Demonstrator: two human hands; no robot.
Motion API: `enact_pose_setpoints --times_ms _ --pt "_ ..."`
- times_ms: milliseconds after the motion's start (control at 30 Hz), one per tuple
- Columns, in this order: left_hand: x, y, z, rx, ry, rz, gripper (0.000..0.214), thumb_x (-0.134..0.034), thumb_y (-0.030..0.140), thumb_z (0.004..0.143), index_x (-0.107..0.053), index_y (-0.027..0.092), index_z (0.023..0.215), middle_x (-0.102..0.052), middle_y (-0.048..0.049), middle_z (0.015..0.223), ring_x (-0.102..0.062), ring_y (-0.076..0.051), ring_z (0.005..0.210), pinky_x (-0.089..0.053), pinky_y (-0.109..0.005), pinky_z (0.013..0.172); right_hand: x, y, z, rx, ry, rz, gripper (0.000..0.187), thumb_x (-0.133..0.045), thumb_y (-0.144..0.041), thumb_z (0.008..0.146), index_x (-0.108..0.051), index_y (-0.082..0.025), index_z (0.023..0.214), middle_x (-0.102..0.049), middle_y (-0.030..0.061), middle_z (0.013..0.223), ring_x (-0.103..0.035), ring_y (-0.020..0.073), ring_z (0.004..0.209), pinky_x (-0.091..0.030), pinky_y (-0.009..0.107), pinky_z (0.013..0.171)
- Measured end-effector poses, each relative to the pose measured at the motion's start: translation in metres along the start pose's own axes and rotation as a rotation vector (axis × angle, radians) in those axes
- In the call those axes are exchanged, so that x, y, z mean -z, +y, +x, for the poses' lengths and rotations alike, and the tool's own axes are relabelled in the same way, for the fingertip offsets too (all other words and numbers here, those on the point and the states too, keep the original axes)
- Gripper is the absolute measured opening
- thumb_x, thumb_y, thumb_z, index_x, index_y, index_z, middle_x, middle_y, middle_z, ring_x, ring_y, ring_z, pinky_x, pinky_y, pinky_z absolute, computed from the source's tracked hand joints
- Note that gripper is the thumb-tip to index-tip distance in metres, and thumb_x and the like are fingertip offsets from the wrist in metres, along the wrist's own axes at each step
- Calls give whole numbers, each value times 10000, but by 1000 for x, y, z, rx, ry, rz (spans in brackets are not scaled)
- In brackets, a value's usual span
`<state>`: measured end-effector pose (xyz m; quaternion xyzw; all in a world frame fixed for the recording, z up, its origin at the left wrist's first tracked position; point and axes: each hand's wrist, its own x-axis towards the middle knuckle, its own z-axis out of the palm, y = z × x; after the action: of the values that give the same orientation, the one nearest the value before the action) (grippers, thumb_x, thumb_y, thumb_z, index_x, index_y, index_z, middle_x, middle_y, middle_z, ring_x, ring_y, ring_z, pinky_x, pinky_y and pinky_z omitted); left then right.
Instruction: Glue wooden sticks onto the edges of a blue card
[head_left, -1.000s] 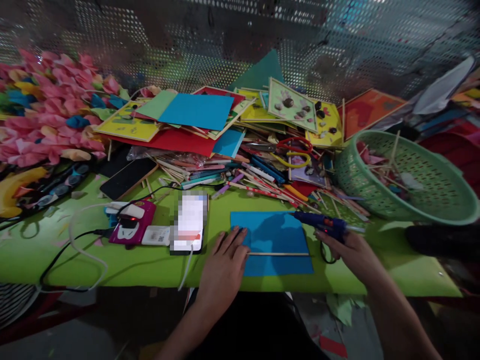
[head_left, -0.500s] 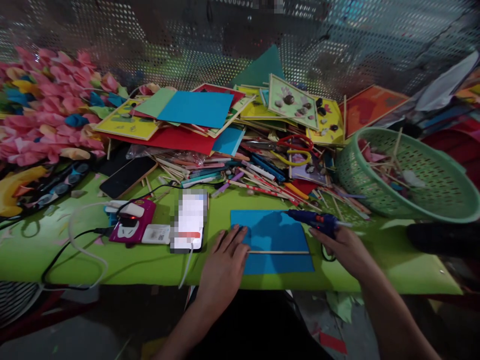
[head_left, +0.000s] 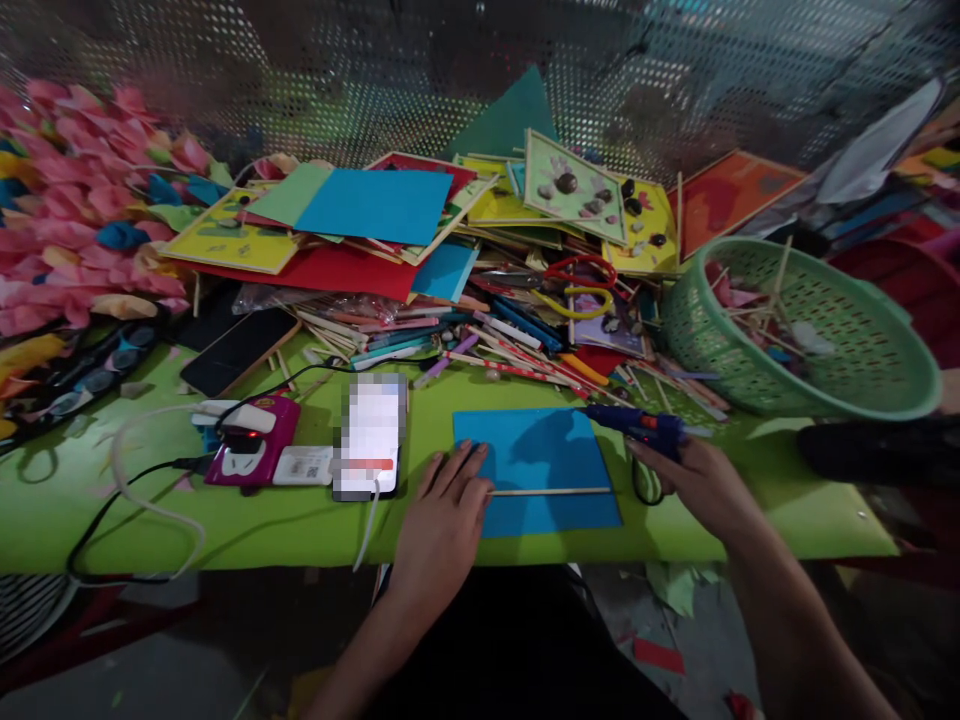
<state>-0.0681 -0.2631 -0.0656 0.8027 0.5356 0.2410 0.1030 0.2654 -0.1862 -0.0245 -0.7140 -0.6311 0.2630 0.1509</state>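
Note:
A blue paper sheet (head_left: 536, 455) lies flat on the green tabletop (head_left: 285, 520) near the front edge. A thin wooden stick (head_left: 551, 491) lies across its lower part. My left hand (head_left: 444, 522) rests palm down on the sheet's left edge, fingers spread, at the stick's left end. My right hand (head_left: 697, 483) holds a blue glue gun (head_left: 637, 424) at the sheet's right side, its nozzle pointing left over the upper right corner.
A phone (head_left: 370, 436), a magenta power strip (head_left: 247, 452) and cables lie left of the sheet. Behind it is a heap of coloured card, sticks and scissors (head_left: 577, 285). A green basket (head_left: 795, 325) stands at right, pink paper flowers (head_left: 82, 220) at far left.
The glue gun has shifted slightly left and back toward the sheet's upper right corner. My left hand has stayed on the sheet's edge. The view has tilted a little.

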Motion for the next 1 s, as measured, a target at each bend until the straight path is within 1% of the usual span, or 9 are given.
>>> enact_pose_setpoints --times_ms 167,300,400,500,600,700,800,900,1000 --pt "0 0 1 -9 9 12 159 -489 182 1038 -632 222 983 -595 -25 1504 -505 -259 1447 -469 -526 1153 -3 -3 -1 -13 -33 -18 629 -556 -783 800 -445 -246 493 -450 -4 436 -427 142 437 -289 293 450" --pt "-1 0 1 -5 0 16 157 -492 187 1038 -637 221 987 -591 -25 1509 -502 -260 1449 -467 -529 1156 0 -1 -1 -9 -45 -34 640 -556 -787 795 -425 -248 476 -428 -6 424 -411 138 424 -276 294 439" --pt "-1 0 1 -5 -6 10 153 -490 182 1038 -629 218 985 -580 -22 1519 -490 -263 1458 -459 -532 1164 5 2 -3 0 -29 -41 641 -573 -781 802 -448 -242 478 -456 -1 426 -437 141 427 -315 291 444" --pt "0 -1 1 -6 -13 6 161 -487 176 1037 -632 219 982 -579 -24 1520 -492 -262 1457 -460 -532 1163 5 3 -3 4 -6 -3 611 -590 -766 812 -492 -236 525 -481 -5 443 -449 142 439 -333 286 447" --pt "0 0 0 -8 -10 9 163 -489 171 1034 -637 222 987 -580 -24 1519 -491 -258 1458 -457 -529 1166 1 1 -1 7 -7 33 612 -588 -767 815 -482 -237 528 -477 -7 453 -449 143 453 -328 284 449" --pt "0 0 0 -4 -6 9 156 -491 173 1036 -632 222 990 -572 -21 1526 -480 -256 1466 -447 -527 1175 -3 -3 -1 8 -5 22 622 -593 -763 815 -440 -243 509 -439 -13 447 -415 135 446 -290 283 438" --pt "0 0 0 3 -14 4 150 -494 173 1034 -629 222 990 -572 -22 1526 -484 -262 1463 -449 -531 1170 -1 -3 -2 12 -2 20 618 -604 -753 817 -434 -244 511 -424 -18 442 -393 128 435 -268 281 426" --pt "0 0 0 2 -13 -4 154 -488 170 1036 -625 221 991 -575 -22 1523 -489 -267 1459 -454 -532 1165 3 1 -4 -7 1 3 601 -607 -747 816 -471 -240 523 -439 -16 432 -410 133 424 -281 283 420" --pt "0 -1 0 -8 -3 -11 157 -483 165 1036 -624 221 997 -573 -23 1526 -492 -268 1457 -463 -539 1156 5 5 -4 -9 23 -21 602 -592 -732 828 -476 -240 501 -450 -8 423 -430 138 423 -303 288 429"
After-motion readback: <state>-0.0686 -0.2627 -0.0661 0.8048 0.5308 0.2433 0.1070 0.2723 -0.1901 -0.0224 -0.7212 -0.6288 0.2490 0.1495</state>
